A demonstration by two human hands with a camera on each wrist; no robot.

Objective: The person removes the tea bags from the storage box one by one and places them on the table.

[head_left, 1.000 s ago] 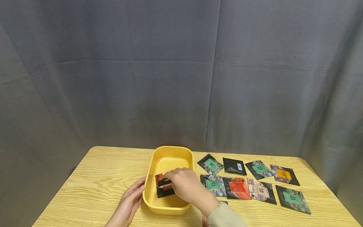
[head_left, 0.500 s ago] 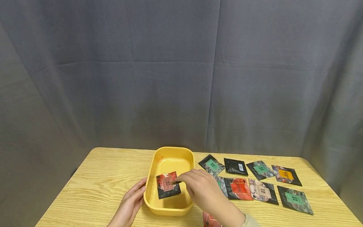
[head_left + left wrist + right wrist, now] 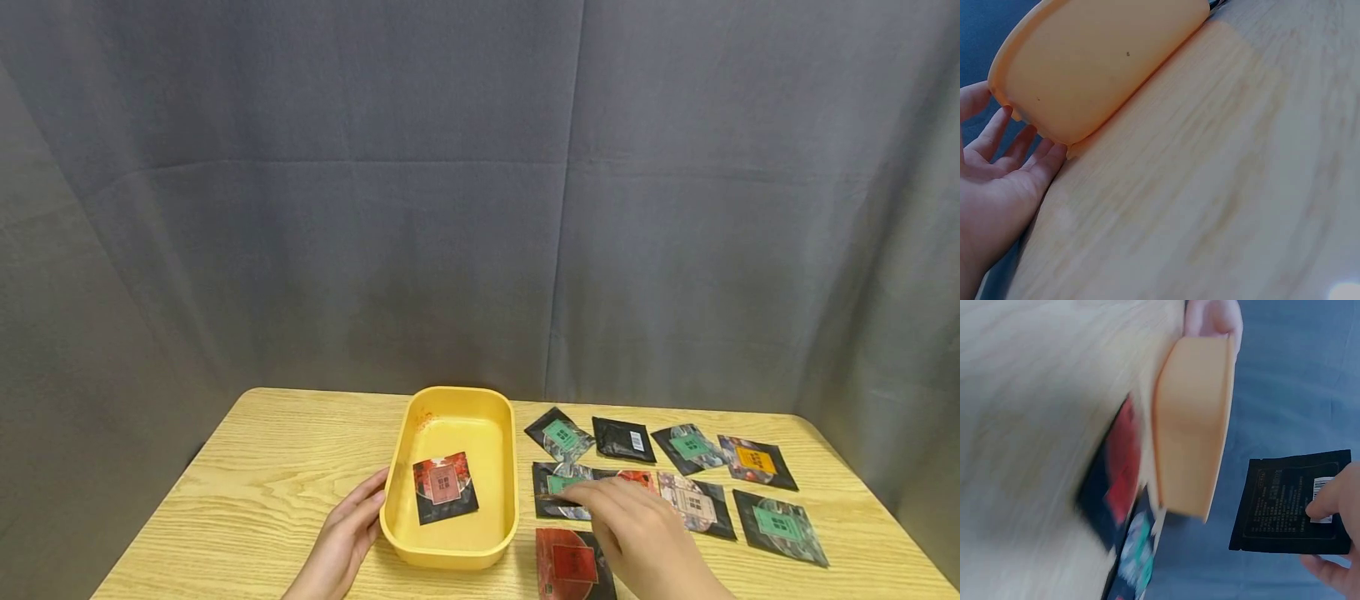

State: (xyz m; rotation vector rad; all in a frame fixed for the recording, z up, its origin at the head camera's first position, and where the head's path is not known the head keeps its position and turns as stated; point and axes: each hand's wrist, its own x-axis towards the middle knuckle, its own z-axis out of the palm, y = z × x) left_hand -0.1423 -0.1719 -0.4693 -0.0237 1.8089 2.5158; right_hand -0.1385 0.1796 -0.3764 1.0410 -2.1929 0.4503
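Note:
A yellow plastic bin [image 3: 498,546] stands on the wooden table. Inside lies a sachet [image 3: 444,489] with a pinkish-red label, face up. My left hand [image 3: 345,533] touches the bin's outer left side, its fingertips against the wall and rim in the left wrist view. My right hand [image 3: 641,533], right of the bin, pinches a flat black sachet [image 3: 1272,506] between thumb and fingers. Its printed back and white barcode show in the right wrist view; from the head it appears nearly edge-on. Below the hand lie a red-labelled sachet [image 3: 573,565] and a green-labelled one [image 3: 561,479].
Several more sachets lie in loose rows on the right: a plain black one [image 3: 622,439], an orange-labelled one [image 3: 756,461], a beige-labelled one [image 3: 692,503] and a green-labelled one [image 3: 778,525]. A grey curtain [image 3: 450,208] hangs behind the table [image 3: 247,500].
My right hand has moved out of the bin to the right, carrying the black sachet. The pinkish-red-labelled sachet stays in the bin, now uncovered. The left hand keeps its place.

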